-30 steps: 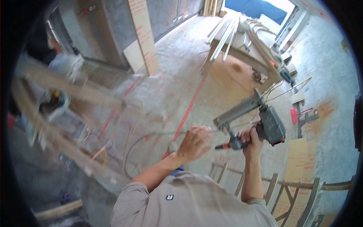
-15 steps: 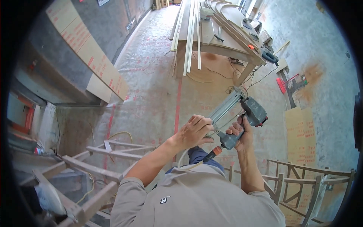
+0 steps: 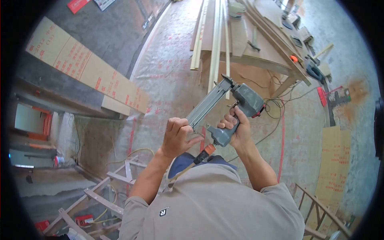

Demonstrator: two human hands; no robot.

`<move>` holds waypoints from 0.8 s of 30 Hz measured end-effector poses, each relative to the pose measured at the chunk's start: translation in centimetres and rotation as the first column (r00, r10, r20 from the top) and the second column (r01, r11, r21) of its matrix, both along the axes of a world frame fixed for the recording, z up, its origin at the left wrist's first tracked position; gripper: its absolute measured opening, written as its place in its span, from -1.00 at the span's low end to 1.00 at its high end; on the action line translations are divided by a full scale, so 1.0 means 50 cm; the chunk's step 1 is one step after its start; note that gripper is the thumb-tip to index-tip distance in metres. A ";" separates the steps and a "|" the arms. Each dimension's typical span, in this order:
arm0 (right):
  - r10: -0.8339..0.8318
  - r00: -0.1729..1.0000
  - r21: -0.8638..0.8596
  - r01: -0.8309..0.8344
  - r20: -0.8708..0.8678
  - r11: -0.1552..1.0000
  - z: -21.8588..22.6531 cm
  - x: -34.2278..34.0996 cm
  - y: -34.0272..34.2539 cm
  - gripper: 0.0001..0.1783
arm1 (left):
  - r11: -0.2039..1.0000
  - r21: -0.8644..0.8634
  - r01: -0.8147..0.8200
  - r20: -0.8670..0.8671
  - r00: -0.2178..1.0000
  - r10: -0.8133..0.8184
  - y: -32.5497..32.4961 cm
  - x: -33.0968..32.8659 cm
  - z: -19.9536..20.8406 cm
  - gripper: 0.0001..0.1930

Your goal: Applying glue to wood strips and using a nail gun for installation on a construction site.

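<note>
A grey pneumatic nail gun [image 3: 249, 98] is held up in front of my chest, its nose pointing up and to the left. My right hand [image 3: 240, 129] wraps round its handle just below the body. Fingers curled, my left hand [image 3: 176, 136] grips the lower end of the long metal magazine [image 3: 209, 103]; its thumb sticks out toward the handle's base. At the bottom of the handle, an orange and black air hose coupling [image 3: 209, 150] leads to a hose running down across my shirt. Whether nails are inside the magazine cannot be seen.
Ahead stands a wooden workbench [image 3: 256, 60] with long pale strips [image 3: 216, 44], a white bucket [image 3: 236, 10] and tools. Cables [image 3: 276, 106] lie on the sheet-covered floor. Long boards [image 3: 80, 60] lean at the left wall. Wooden frames [image 3: 102, 200] stand low on both sides.
The nail gun has moved up and left in view with my right hand. My left hand has shifted left, farther from the handle's base. My view has turned, so the bench appears farther right.
</note>
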State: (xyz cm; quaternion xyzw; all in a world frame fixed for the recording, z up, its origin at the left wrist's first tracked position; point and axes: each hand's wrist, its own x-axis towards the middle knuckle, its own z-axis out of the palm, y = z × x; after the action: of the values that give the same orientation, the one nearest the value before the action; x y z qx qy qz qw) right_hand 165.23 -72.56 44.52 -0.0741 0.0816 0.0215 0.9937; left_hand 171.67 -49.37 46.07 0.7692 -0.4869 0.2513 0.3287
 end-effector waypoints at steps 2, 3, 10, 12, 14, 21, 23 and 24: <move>0.012 1.000 -0.005 -0.013 -0.016 1.000 0.008 0.063 -0.006 -0.77 | 0.999 0.022 -0.039 -0.026 0.999 0.040 0.024 0.039 0.003 -0.53; 0.001 1.000 -0.020 -0.002 -0.016 1.000 0.011 0.095 -0.007 -0.77 | 0.998 0.034 -0.054 -0.036 0.998 0.056 0.042 0.061 0.006 -0.57; 0.002 0.997 -0.179 -0.016 -0.075 0.984 -0.004 0.284 0.063 -0.80 | 0.983 -0.070 -0.171 -0.729 0.681 0.067 0.149 0.267 0.033 -0.77; 0.031 0.995 -0.235 -0.053 -0.097 0.970 -0.011 0.348 0.120 -0.79 | 0.998 0.010 -0.068 -0.713 0.699 0.055 0.125 0.421 0.010 -0.67; 0.042 0.989 -0.300 -0.084 -0.143 0.950 -0.025 0.425 0.192 -0.77 | 0.998 0.009 0.063 -0.927 0.376 -0.015 0.090 0.575 0.013 -0.69; -0.080 0.961 -0.511 -0.070 -0.265 0.857 -0.066 0.697 0.405 -0.73 | 0.942 -0.262 0.208 -0.952 -0.214 -0.218 0.183 0.910 -0.090 -0.58; -0.199 0.951 -0.765 -0.058 -0.238 0.641 -0.076 0.764 0.437 -0.79 | 0.913 -0.350 0.208 -0.918 -0.271 -0.290 0.212 0.969 -0.096 -0.58; -0.268 0.946 -0.929 -0.077 -0.182 0.361 -0.081 0.791 0.457 -0.85 | 0.876 -0.461 0.138 -0.866 -0.287 -0.410 0.228 0.991 -0.100 -0.59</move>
State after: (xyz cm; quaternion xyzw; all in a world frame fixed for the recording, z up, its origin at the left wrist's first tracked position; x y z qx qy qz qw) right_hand 204.75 -49.73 40.46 -0.6107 0.2348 -0.0755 0.7525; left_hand 221.20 -37.99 41.08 0.5050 -0.1917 -0.4754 0.6944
